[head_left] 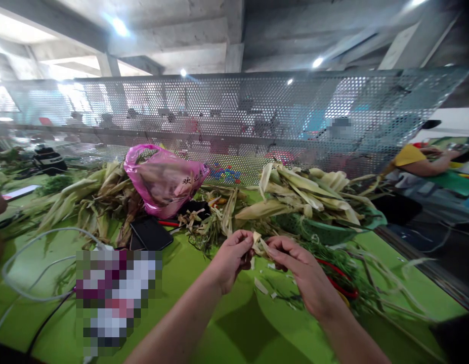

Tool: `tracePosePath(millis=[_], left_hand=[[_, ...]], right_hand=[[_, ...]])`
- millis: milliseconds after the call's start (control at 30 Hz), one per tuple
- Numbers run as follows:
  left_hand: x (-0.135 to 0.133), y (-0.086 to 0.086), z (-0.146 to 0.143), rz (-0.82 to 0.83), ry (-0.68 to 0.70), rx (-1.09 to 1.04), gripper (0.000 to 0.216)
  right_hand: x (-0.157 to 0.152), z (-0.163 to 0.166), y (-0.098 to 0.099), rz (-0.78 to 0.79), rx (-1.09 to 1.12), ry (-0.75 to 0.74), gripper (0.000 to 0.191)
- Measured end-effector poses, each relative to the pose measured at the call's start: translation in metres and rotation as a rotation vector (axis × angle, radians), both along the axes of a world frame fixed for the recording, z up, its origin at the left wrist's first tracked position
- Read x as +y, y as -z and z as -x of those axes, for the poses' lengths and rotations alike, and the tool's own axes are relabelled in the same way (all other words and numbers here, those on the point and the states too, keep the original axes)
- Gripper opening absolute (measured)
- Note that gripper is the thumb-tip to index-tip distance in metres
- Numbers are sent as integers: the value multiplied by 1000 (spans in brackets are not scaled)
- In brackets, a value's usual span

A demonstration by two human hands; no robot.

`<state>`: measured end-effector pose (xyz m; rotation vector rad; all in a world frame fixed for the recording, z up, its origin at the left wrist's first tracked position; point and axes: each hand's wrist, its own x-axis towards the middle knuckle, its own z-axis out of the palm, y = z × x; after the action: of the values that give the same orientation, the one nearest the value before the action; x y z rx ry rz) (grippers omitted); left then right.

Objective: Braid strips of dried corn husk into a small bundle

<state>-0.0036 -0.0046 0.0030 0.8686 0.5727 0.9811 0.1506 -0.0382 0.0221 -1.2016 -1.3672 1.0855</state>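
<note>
Between my two hands is a small folded piece of pale corn husk [258,243]. My left hand [234,255] pinches its left side, thumb and fingers pressed together. From the right, my right hand [291,258] grips the same piece between thumb and fingers. Small husk scraps [260,286] lie on the green table [188,313] just beneath. Behind my hands is a loose heap of dry husks [228,212]. A green basket [321,230] piled with corn husks [313,194] stands to the back right.
A pink plastic bag [166,184] and a black phone-like slab [151,233] sit to the left, near white cables [14,258]. Red-handled scissors [338,278] lie among green sprigs at right. A perforated metal screen [226,111] runs behind. Another person's arm [427,164] shows at right.
</note>
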Motion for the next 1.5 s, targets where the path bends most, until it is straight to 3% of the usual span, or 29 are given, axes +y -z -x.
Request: tracePosePath(millis=[233,367,467,600,833,1000,1167,1367,1500], left_hand=[[1,2,1,-235,5,257,28],[2,3,1,-321,38,289,24],[2,3,1,-302,23,308,24],[2,2,1,-204,4,281,28],[1,-1,2,-140,-9,201,35],[3,2,-1,-325,-5,269,31],[4,8,-3,-374,-19,368,17],[2,16,-4,-593,-51,618,8],[-5,20,-7,-614,92,604,11]], right_hand=[[-2,2,-4,-22,-75,47,26],[4,-4,2,-91,-198,110,25],[6,-7,6,-76,-241,151,25],[4,-8,5,-21,-133,64,28],[6,-10,6,-176,-267,192,21],[8,-8,6,-201,-296,186,17],[6,-11,5,-212,-322,175,22],[6,-10,6,-410,-525,194,12],[3,-3,3,-408,-451,205,12]])
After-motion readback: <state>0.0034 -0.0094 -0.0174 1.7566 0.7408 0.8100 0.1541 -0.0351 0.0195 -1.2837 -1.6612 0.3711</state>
